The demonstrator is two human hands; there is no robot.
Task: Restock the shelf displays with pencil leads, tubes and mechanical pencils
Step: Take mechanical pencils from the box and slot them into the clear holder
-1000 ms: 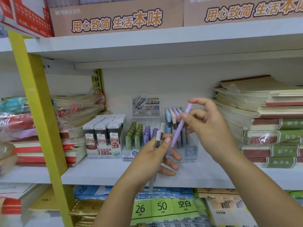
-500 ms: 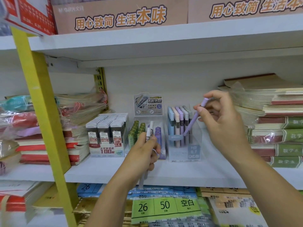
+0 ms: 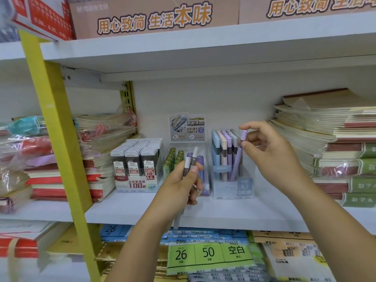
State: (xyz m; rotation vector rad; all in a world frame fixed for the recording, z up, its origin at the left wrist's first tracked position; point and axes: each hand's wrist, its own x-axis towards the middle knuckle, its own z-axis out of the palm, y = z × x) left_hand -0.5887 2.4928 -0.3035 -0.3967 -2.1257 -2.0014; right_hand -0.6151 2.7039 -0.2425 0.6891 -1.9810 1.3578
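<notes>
Right hand pinching purple mech. pencil near cap, tip inside clear display box ctr-right, left hand gripping two white-capped pencils mid-frame

Bright, even light, soft shadow beneath the upper shelf, wide-angle bowing along the shelf edges, blur smearing the top left corner, centre reasonably sharp.
</notes>
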